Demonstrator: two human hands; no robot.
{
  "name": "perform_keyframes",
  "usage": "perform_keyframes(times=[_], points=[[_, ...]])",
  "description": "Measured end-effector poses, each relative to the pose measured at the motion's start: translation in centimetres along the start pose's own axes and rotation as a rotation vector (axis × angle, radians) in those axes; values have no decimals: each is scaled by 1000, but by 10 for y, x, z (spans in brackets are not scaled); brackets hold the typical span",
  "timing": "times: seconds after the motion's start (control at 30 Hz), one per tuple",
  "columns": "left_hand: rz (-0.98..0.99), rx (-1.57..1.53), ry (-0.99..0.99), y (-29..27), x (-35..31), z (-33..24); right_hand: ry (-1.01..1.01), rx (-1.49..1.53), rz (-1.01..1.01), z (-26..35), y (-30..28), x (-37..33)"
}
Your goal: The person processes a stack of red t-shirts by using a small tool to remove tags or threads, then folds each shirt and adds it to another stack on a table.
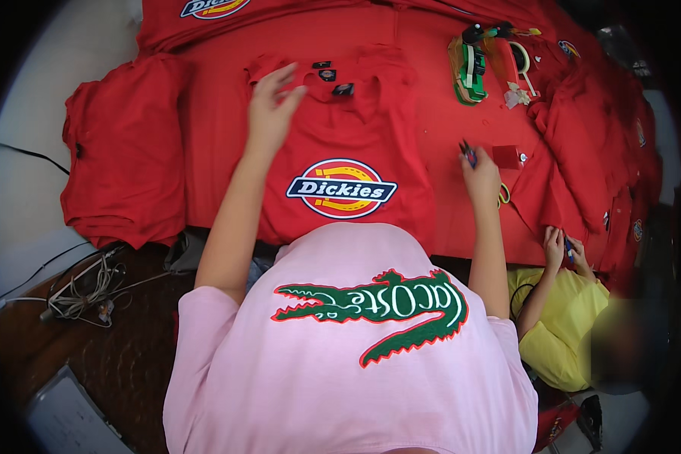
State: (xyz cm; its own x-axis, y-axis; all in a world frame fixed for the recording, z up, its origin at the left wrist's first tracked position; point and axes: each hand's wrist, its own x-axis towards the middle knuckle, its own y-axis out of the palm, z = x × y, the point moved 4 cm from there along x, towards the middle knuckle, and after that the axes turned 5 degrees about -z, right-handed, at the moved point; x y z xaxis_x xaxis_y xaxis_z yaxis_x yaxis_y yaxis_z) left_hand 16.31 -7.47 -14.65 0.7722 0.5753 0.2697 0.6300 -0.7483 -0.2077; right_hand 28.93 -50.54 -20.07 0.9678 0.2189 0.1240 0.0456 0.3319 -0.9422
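A stack of red T-shirts (401, 163) lies in front of me, with a round yellow and blue badge on the top shirt's chest and dark labels at the collars. Over the left side of the collar is my left hand (275, 106), fingers spread and nothing in it. My right hand (480, 172) is to the right of the stack, closed around small thread snips (469, 153) with dark tips and a blue part. Its fingers hide most of the handle. Just beside that wrist, yellow scissor handles (505, 195) rest on the red table.
A folded red pile (125, 151) sits at the left. Far right of the stack are a green tape dispenser (471, 72) and a tape roll (520, 57). A person in yellow (560, 318) handles red shirts (564, 159) at the right. Tangled cables (91, 284) hang at lower left.
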Motion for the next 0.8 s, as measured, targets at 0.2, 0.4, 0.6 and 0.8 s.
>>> perform_keyframes(times=[0.2, 0.4, 0.6, 0.8], points=[[-238, 17, -319, -146, -89, 81, 10, 46, -195, -33, 0, -69], [-60, 107, -387, -137, -160, 93, -190, 426, -89, 50, 2, -88], [100, 300, 100, -110, -128, 59, 11, 1130, 301, 124, -2, -99], [777, 549, 31, -113, -138, 14, -191, 574, 415, 115, -56, -113]])
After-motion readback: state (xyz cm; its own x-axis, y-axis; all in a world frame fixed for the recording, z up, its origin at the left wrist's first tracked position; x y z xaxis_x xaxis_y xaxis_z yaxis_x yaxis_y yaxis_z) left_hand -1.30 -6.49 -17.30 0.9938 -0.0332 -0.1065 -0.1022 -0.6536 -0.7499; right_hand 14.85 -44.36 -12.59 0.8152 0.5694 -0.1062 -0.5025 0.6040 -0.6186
